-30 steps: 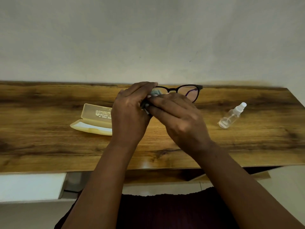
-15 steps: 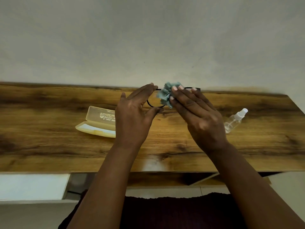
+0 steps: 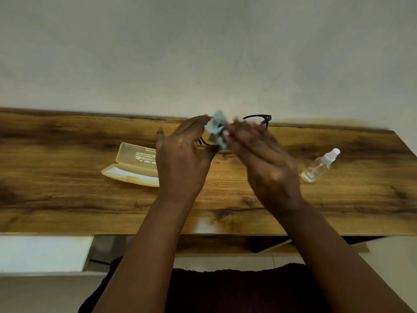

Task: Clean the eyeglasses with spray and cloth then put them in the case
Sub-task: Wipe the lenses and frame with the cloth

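Observation:
I hold the black-framed eyeglasses [image 3: 263,117] above the back of the wooden table [image 3: 67,199]. My left hand [image 3: 182,154] holds the frame's left side between thumb and fingers. My right hand [image 3: 264,163], blurred by motion, pinches a bunched pale blue cloth [image 3: 217,128] against the left lens. Most of the frame is hidden behind the cloth and my fingers. The open cream case [image 3: 135,163] lies on the table just left of my left hand. The clear spray bottle [image 3: 320,166] lies on its side to the right.
The table runs along a plain pale wall [image 3: 203,53]. Its front edge is close to my body, with a white surface [image 3: 40,251] below at the left.
The cloth, hidden under my fingers a second ago, now shows bunched between my fingertips. My fingers have stretched out and my right hand is rubbing, blurred. Case and bottle have not moved.

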